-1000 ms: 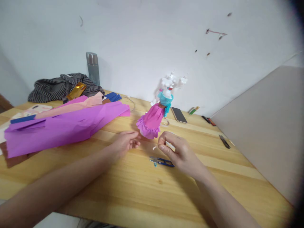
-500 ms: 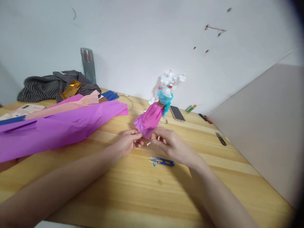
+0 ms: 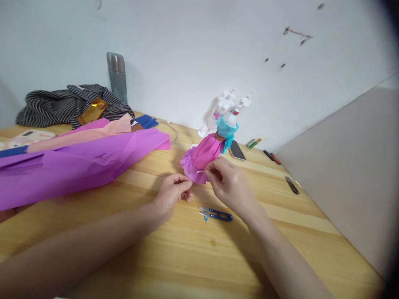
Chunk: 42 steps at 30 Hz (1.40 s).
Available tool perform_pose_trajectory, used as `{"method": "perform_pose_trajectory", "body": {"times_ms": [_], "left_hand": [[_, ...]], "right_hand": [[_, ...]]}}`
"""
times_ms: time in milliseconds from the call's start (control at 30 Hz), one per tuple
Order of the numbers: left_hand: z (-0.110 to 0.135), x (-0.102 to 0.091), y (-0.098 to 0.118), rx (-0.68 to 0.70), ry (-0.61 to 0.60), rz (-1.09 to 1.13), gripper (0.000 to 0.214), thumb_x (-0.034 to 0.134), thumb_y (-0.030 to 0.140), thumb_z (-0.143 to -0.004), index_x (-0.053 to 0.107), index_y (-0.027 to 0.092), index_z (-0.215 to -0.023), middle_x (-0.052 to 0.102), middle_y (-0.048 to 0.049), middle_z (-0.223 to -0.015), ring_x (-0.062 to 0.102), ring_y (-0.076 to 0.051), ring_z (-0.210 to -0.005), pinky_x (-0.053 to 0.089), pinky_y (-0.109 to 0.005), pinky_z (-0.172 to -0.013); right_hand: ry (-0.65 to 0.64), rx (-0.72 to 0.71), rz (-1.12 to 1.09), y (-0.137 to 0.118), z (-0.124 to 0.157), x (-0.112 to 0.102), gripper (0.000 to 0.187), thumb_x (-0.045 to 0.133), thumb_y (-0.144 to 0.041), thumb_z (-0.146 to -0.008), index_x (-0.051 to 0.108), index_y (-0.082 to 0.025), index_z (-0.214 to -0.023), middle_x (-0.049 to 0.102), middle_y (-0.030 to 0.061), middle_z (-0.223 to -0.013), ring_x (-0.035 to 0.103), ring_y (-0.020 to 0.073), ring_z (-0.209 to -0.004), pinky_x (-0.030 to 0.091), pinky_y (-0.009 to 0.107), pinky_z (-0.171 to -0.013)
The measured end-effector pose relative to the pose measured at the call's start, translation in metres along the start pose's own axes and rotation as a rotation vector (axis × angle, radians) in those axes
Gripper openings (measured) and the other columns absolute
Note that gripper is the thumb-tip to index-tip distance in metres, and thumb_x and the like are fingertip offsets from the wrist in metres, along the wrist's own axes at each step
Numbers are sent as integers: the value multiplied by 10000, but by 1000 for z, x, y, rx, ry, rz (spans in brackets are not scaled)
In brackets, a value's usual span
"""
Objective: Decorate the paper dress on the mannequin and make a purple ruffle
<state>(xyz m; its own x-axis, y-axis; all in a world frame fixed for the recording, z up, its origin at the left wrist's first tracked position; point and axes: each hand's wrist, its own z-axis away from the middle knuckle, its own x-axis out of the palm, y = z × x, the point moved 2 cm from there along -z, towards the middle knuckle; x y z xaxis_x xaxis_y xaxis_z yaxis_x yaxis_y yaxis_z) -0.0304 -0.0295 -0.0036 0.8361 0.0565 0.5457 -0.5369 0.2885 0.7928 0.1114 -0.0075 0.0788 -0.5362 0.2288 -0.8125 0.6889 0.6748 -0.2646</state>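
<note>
Doll in pink skirt, tilted; white strip by the frill, pinched in right hand; left hand at its edge, cannot tell whether gripping; scissors nearby.

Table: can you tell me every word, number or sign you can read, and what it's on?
No words, numbers or signs can be read.
Pink skirt: no writing shows.
Bottle: any marks are too blurred.
Small green thing: any print is too small.
</note>
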Motion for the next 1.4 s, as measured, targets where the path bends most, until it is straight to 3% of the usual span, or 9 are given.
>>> {"method": "perform_pose_trajectory", "body": {"times_ms": [233,367,467,533,633,800,1100,1200,1400], "left_hand": [[-3,2,1,-18,19,63,334,766,339,-635,532,150,-781,597,21,-647,528,-66,-464,337,-192,-452],[-5,2,5,-58,-3,33,274,702,366,-681,535,148,-687,554,22,-574,473,-60,-430,273,-192,-409],[-8,0,9,-65,-1,58,221,686,328,-679,570,140,-688,561,17,-592,463,-56,-434,272,-193,-404],[-12,-1,11,-58,30,84,206,705,298,-666,586,134,-702,583,8,-623,479,-57,-454,294,-190,-414],[-20,-2,13,-78,25,132,245,741,321,-664,592,129,-694,599,-4,-630,520,-76,-491,327,-194,-430],[-29,-1,14,-58,-47,162,268,800,272,-614,572,137,-651,576,14,-562,479,-63,-450,297,-183,-413],[-31,-6,16,-63,-81,159,219,761,267,-670,606,133,-747,615,1,-607,522,-77,-473,302,-188,-427],[-30,-4,16,-84,-109,169,227,762,267,-670,613,136,-780,619,6,-614,522,-72,-472,302,-185,-427],[-27,-2,17,-84,-111,162,238,784,253,-629,601,143,-733,594,27,-571,507,-68,-444,292,-181,-411]], "right_hand": [[18,-1,-43,-12,0,-10,180,490,-160,-865,465,-204,-692,495,0,-631,438,128,-560,345,262,-529],[-221,19,-201,-14,5,-20,171,506,-159,-873,488,-200,-707,542,5,-665,488,129,-588,386,252,-545],[-452,-37,-319,-19,17,-22,176,495,-137,-892,500,-204,-729,637,63,-835,615,200,-907,475,290,-711],[-519,-33,-368,-22,27,-17,178,470,-137,-913,498,-207,-751,663,113,-1016,535,241,-1211,476,340,-877],[-585,33,-415,-25,40,0,187,435,-129,-925,484,-210,-764,581,161,-1289,340,229,-1408,426,357,-1010],[-513,114,-486,-25,50,23,140,426,-152,-932,480,-207,-816,273,158,-1555,178,215,-1468,355,385,-1093],[-57,451,-1062,-15,78,30,199,545,-379,-913,527,-214,-803,373,119,-1515,426,281,-1355,343,457,-1094],[-90,445,-954,-16,79,29,205,527,-365,-924,527,-209,-791,361,133,-1518,466,293,-1322,389,457,-1053],[-171,269,-653,-19,66,32,179,482,-283,-944,529,-208,-789,390,144,-1496,340,267,-1405,356,459,-1083]]}}
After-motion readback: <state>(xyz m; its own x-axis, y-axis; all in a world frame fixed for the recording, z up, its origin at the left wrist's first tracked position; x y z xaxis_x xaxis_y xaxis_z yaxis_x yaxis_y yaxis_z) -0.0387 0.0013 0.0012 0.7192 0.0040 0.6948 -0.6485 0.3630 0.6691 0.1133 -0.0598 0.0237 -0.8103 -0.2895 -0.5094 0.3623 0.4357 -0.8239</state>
